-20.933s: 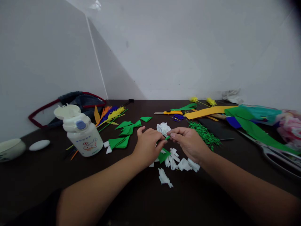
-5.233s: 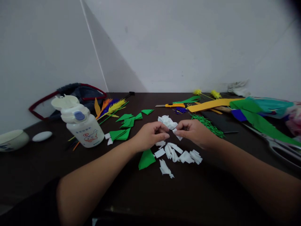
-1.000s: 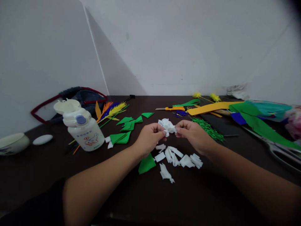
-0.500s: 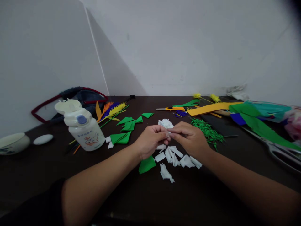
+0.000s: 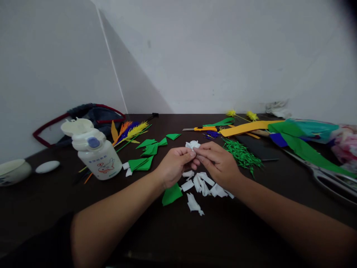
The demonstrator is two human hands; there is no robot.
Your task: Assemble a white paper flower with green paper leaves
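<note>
My left hand (image 5: 177,165) and my right hand (image 5: 218,162) meet at the fingertips above the table, both closed in a pinch. A small piece of white paper is between them, mostly covered by the fingers. Just behind the fingertips shows a bunched white paper clump (image 5: 192,144); whether it touches the hands I cannot tell. Below them lie several loose white paper strips (image 5: 202,184), some creased or twisted. A folded green paper piece (image 5: 172,194) rests under my left wrist.
Left stand a white bottle (image 5: 102,158) with its lid up, a bowl (image 5: 15,173) and several green paper pieces (image 5: 141,163). Toward the right lie a yellow utility knife (image 5: 205,128), green paper sprigs (image 5: 242,154), a yellow strip (image 5: 248,127) and scissors (image 5: 320,175).
My fingertips have drawn closer together, and my right fingers now overlap the left ones, covering more of the white paper. The whole view has shifted slightly.
</note>
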